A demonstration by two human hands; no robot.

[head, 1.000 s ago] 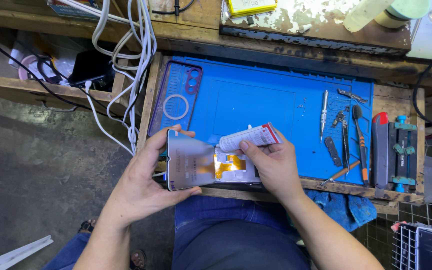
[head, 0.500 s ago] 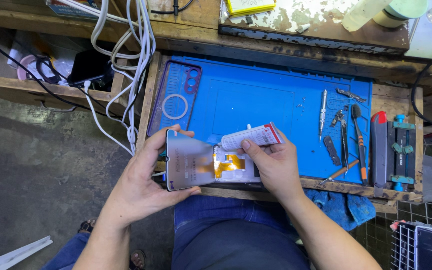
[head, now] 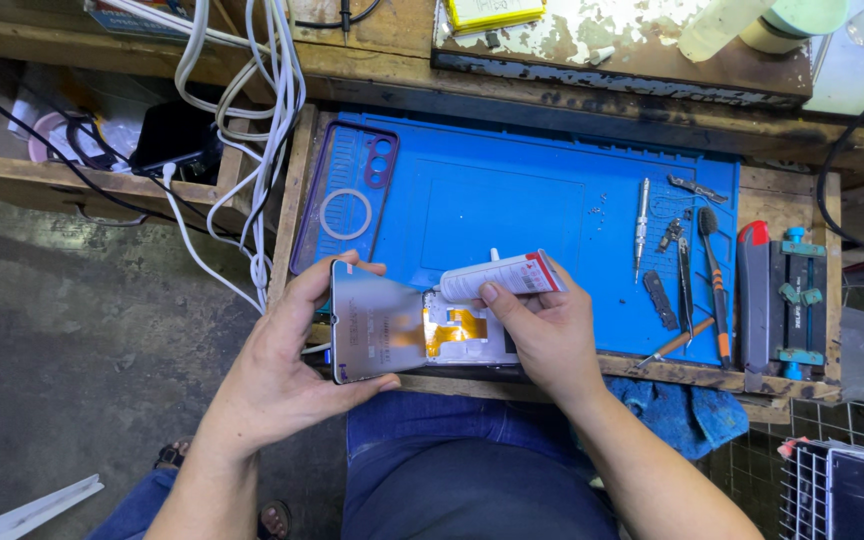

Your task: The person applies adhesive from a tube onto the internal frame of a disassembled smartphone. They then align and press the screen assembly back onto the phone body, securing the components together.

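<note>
My left hand point(head: 287, 350) grips the left end of an opened phone display panel point(head: 382, 325), back side up, with an orange flex cable point(head: 457, 325) showing on it. My right hand point(head: 542, 335) holds a small white glue tube point(head: 497, 277) with a red end, lying across the panel's upper edge, nozzle pointing left. Both hands are over the near edge of the blue work mat point(head: 532, 210).
A clear phone case with a ring point(head: 347, 200) lies at the mat's left. Screwdrivers, tweezers and a brush point(head: 687, 260) lie at its right, beside a black clamp with teal knobs point(head: 797, 300). White cables point(head: 252, 110) hang at the left. A blue cloth point(head: 682, 410) sits by my right forearm.
The glue tube has shifted slightly in my right hand along the panel's upper edge. My left hand keeps the panel in the same place.
</note>
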